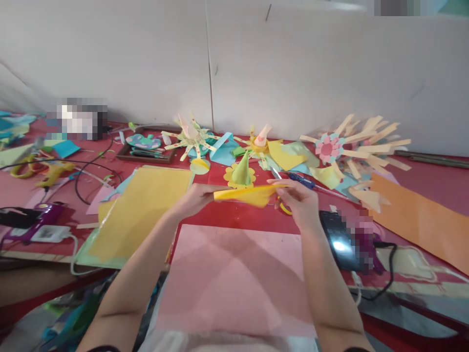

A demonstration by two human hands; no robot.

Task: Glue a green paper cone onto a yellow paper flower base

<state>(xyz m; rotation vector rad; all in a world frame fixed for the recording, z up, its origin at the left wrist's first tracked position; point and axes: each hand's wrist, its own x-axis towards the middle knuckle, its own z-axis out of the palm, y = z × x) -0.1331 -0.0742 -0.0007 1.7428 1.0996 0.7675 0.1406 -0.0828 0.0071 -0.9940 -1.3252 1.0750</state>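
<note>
A piece of yellow paper [249, 195], slightly blurred and seen nearly edge-on, stretches between my two hands. My left hand [199, 196] is closed on its left end, and my right hand [298, 199] pinches the right end. Just beyond the paper stands a green paper cone [242, 171] on a yellow scalloped base. Beside my right hand are scissors with a yellow handle [285, 207], partly hidden; whether my fingers touch them I cannot tell. A large pink sheet [234, 274] lies in front of me, below my forearms.
On the left are a stack of yellow sheets [142, 210], a yellow glue gun [54, 175] and a purple power strip [47, 217]. Paper-strip crafts [190, 137] and a pink paper flower [330, 148] stand along the wall. A phone [339, 239] and orange paper [414, 215] lie right.
</note>
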